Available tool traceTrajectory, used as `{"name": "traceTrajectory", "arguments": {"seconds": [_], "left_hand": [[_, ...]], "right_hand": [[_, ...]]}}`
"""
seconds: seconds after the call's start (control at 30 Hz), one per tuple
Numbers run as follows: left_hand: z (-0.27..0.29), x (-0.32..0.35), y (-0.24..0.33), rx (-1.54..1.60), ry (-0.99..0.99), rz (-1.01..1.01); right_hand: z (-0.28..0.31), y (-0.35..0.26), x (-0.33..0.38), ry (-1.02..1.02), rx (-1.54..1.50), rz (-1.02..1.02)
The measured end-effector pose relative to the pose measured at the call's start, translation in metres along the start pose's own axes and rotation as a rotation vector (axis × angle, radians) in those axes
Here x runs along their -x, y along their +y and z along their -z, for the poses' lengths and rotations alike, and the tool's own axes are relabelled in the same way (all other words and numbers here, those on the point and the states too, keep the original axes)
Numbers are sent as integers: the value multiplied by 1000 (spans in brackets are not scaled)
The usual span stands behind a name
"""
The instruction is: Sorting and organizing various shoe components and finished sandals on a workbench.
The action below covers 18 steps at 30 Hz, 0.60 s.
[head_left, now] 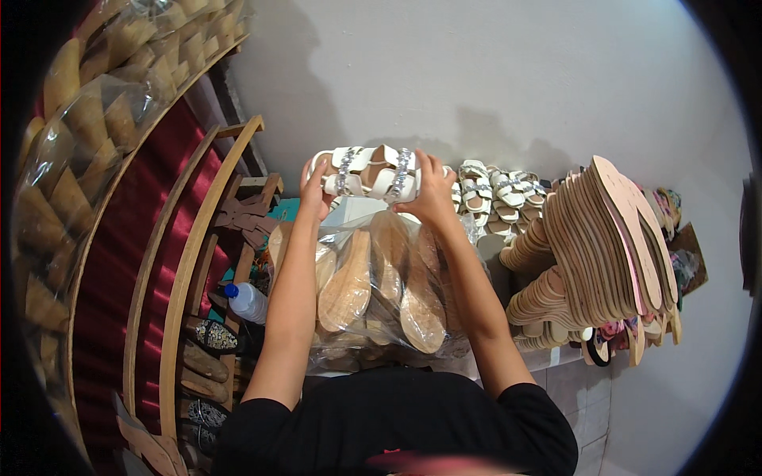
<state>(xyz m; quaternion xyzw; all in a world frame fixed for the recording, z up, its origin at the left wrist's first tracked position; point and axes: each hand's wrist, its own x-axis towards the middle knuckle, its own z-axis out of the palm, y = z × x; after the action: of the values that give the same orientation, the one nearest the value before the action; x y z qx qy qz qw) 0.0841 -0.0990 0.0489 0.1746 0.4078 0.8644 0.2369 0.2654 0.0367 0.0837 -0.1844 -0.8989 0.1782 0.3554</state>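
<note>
Out in front of me, both arms stretched forward, I hold a pair of white sandals (367, 176) with silvery jewelled trim on the straps. My left hand (319, 193) grips their left end, and my right hand (432, 190) is wrapped around the right end. The two sandals lie side by side between my palms. Below them, between my forearms, is a clear plastic bag (381, 285) of wooden shoe soles. Just right of my right hand stand several more white jewelled sandals (480, 190).
A tall stack of beige sole pieces (587, 238) stands on the right. At left, a wooden rack (214, 214) holds dark patterned shoes (214, 336), near a blue-capped bottle (248, 303). Bagged wooden lasts (87, 119) fill a curved shelf at far left. A pale wall (476, 71) rises behind.
</note>
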Motion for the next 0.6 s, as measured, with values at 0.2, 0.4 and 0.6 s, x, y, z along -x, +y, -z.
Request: {"name": "traceTrajectory", "arguments": {"seconds": [0.2, 0.4, 0.6], "left_hand": [[9, -13, 0, 12, 175, -72], [-77, -19, 41, -296, 30, -234], [-103, -48, 54, -533, 55, -429]], "right_hand": [[12, 4, -19, -153, 10, 37], [47, 15, -69, -389, -121, 138], [50, 29, -82, -466, -512, 83]]}}
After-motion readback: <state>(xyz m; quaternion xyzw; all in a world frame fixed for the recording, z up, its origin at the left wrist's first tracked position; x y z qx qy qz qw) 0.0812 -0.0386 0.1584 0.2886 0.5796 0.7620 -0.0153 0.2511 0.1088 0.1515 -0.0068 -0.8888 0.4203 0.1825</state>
